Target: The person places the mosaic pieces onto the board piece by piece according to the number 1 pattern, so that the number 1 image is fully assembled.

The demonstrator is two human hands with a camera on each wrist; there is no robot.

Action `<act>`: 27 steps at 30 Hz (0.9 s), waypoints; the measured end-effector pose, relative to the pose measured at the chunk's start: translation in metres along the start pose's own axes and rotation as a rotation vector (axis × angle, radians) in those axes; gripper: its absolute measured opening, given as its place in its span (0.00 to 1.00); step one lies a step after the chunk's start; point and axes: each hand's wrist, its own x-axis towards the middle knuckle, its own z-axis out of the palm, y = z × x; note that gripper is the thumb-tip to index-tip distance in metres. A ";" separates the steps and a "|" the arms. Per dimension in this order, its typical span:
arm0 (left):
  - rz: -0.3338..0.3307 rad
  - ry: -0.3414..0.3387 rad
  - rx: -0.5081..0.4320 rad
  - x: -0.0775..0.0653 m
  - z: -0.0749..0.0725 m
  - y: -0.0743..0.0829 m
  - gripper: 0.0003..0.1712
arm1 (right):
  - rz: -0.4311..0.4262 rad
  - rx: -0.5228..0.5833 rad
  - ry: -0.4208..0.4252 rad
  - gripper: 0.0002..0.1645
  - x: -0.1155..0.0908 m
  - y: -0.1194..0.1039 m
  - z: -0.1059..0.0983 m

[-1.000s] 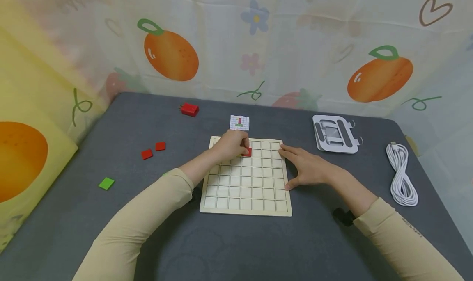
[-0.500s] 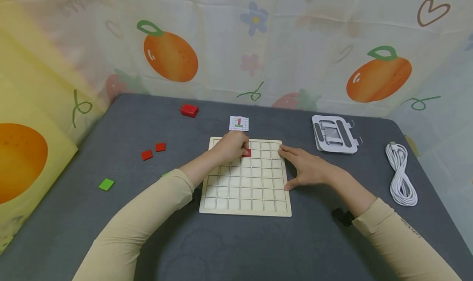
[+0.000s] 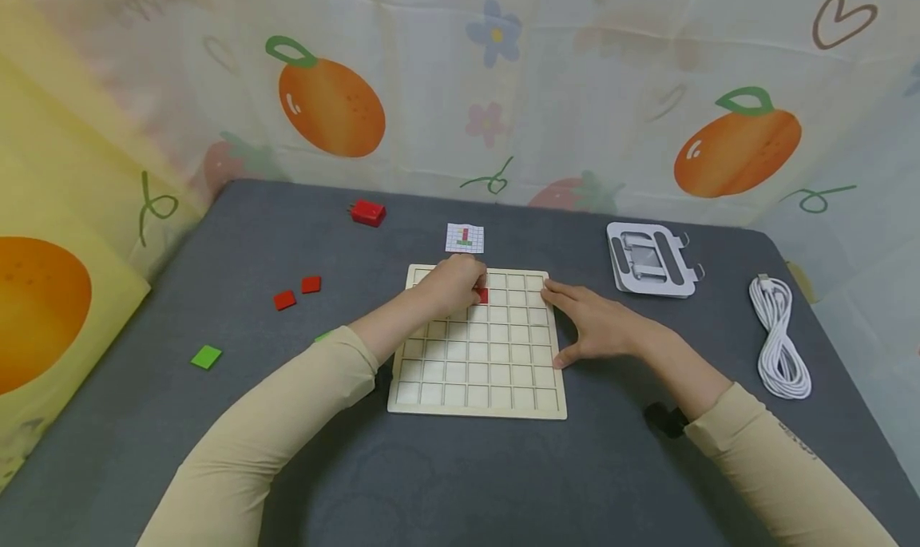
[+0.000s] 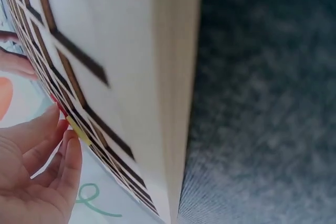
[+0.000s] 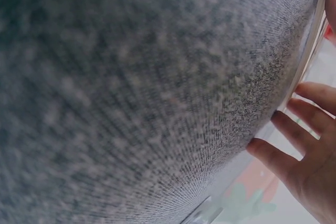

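Near the far edge of the gridded board [image 3: 477, 371], a red tile [image 3: 485, 296] sits beside a yellow tile [image 4: 79, 131] at the bunched fingers of the left hand [image 3: 454, 284] — whether pinched cannot be told; the right hand [image 3: 598, 321] spreads its fingers along the board's right edge. Tiles appear light, stiff — best held by opposite edges.

Cream gridded board [image 3: 477, 373], red tiles [image 3: 284, 300], yellow tile [image 4: 78, 130], green tile [image 3: 206, 357], grey table [image 3: 460, 483]
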 end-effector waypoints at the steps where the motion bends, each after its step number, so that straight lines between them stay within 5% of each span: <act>1: 0.002 -0.005 0.003 -0.001 -0.001 0.001 0.03 | 0.000 0.002 -0.002 0.67 0.000 0.000 0.000; 9: -0.011 -0.058 -0.090 -0.003 -0.012 -0.003 0.13 | -0.002 -0.002 0.002 0.67 0.000 0.001 0.001; 17: -0.037 -0.017 -0.120 -0.014 -0.035 -0.012 0.15 | -0.005 -0.006 0.002 0.67 0.001 0.001 0.001; 27: -0.096 0.060 -0.125 -0.040 -0.065 -0.044 0.17 | -0.015 0.002 0.009 0.67 0.000 0.001 0.001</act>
